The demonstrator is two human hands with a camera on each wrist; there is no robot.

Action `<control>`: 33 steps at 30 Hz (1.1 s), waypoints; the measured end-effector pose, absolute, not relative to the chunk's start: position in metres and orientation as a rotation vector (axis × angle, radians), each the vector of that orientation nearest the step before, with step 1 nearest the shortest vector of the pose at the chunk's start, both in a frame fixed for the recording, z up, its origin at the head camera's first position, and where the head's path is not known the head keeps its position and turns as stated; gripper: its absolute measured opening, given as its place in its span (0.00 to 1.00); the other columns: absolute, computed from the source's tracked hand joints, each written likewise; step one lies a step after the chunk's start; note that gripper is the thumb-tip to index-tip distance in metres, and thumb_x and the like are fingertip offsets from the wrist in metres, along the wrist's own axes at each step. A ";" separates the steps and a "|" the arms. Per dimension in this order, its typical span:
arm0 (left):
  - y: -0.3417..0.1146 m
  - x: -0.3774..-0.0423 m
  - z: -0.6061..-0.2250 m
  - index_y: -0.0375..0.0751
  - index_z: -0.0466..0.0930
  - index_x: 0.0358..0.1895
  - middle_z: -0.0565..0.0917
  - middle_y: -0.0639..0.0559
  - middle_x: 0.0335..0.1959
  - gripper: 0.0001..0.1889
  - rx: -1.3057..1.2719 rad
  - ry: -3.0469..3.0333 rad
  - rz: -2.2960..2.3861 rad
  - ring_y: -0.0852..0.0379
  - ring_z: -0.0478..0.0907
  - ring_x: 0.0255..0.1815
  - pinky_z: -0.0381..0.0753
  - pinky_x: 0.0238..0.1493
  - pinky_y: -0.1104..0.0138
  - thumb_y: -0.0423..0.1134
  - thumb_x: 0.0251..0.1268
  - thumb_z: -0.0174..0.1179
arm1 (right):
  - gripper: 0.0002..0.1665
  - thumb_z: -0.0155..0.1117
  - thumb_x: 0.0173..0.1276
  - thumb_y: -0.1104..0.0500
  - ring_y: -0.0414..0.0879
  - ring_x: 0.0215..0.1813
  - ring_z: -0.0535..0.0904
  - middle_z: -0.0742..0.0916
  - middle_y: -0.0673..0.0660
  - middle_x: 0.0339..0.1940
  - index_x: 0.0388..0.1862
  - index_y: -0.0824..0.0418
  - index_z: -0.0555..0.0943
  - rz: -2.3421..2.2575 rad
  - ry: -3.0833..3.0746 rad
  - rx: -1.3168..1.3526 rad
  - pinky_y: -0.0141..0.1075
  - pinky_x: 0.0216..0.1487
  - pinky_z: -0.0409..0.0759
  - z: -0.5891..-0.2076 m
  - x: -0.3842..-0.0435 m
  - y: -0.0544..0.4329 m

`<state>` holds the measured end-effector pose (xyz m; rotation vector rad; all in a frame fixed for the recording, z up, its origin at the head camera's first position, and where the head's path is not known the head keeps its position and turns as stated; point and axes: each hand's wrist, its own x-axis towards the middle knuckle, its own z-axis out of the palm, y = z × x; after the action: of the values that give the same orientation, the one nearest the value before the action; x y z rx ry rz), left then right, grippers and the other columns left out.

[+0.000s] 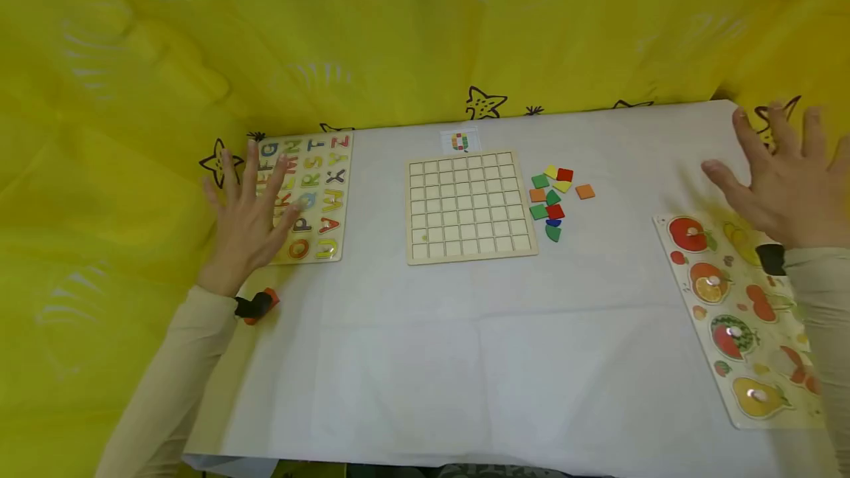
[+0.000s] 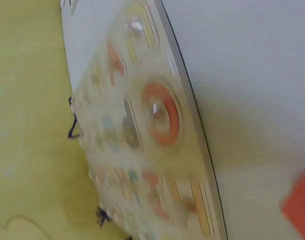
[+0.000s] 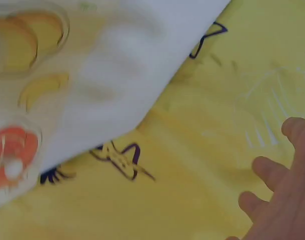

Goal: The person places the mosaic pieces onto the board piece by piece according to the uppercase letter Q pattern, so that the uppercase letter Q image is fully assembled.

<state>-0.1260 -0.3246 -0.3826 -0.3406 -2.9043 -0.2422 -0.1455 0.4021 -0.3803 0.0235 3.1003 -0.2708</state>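
Note:
My left hand (image 1: 247, 223) is spread over the alphabet puzzle board (image 1: 341, 231), fingers straight and holding nothing. In the left wrist view the same letter board (image 2: 192, 140) fills the middle, slightly blurred. Far to the right, my right hand (image 1: 793, 186) hovers above the fruit puzzle board (image 1: 713, 389) with its fingers fanned out and nothing in them. Those fingers (image 3: 272, 172) show at the right edge of the right wrist view. Between the hands lies a square wooden grid board (image 1: 470, 258) with shallow cells. Several small coloured tiles (image 1: 555, 211) lie loosely beside its right edge.
A small card with a coloured tile picture (image 1: 460, 141) lies behind the grid board. An orange-red piece (image 1: 271, 297) sits by the left wrist, partly hidden. White cloth (image 1: 425, 375) covers the table, and a yellow patterned curtain (image 1: 398, 43) stands behind and to the sides.

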 end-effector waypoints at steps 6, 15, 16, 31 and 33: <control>-0.285 -0.138 -0.403 0.49 0.46 0.88 0.32 0.42 0.89 0.38 -0.433 -2.917 -0.407 0.36 0.21 0.88 0.28 0.81 0.32 0.58 0.84 0.43 | 0.45 0.52 0.82 0.34 0.82 0.69 0.58 0.68 0.84 0.71 0.79 0.69 0.69 -0.562 3.106 -0.225 0.73 0.66 0.58 -0.407 -0.163 0.364; -0.180 -0.152 -0.442 0.34 0.44 0.87 0.40 0.34 0.88 0.42 -0.629 -3.064 -0.909 0.33 0.32 0.89 0.37 0.86 0.42 0.48 0.82 0.51 | 0.31 0.70 0.74 0.44 0.65 0.55 0.71 0.80 0.72 0.53 0.59 0.69 0.85 -0.910 2.835 -0.258 0.54 0.52 0.67 -0.431 -0.194 0.288; -0.173 -0.154 -0.444 0.33 0.42 0.87 0.40 0.35 0.89 0.42 -0.610 -3.084 -0.983 0.35 0.31 0.89 0.36 0.86 0.44 0.49 0.82 0.51 | 0.31 0.71 0.74 0.44 0.64 0.53 0.71 0.81 0.71 0.52 0.59 0.69 0.85 -0.910 2.829 -0.252 0.53 0.50 0.68 -0.432 -0.196 0.283; -0.158 -0.156 -0.471 0.32 0.38 0.87 0.35 0.40 0.89 0.56 -0.481 -3.130 -1.253 0.44 0.27 0.90 0.40 0.87 0.46 0.55 0.71 0.65 | 0.28 0.74 0.72 0.51 0.65 0.51 0.73 0.82 0.73 0.50 0.58 0.71 0.80 -0.856 2.810 -0.248 0.54 0.53 0.71 -0.442 -0.201 0.260; -0.160 -0.154 -0.472 0.31 0.39 0.86 0.37 0.40 0.89 0.55 -0.488 -3.136 -1.229 0.43 0.28 0.90 0.40 0.87 0.46 0.52 0.72 0.66 | 0.29 0.74 0.72 0.50 0.65 0.52 0.74 0.82 0.73 0.52 0.60 0.70 0.79 -0.867 2.795 -0.225 0.55 0.55 0.73 -0.444 -0.201 0.259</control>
<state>-0.1541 -0.1599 -0.4720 -0.4881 -3.1356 -1.2287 -0.2009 0.2593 -0.4442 -0.2247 2.7948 -0.8674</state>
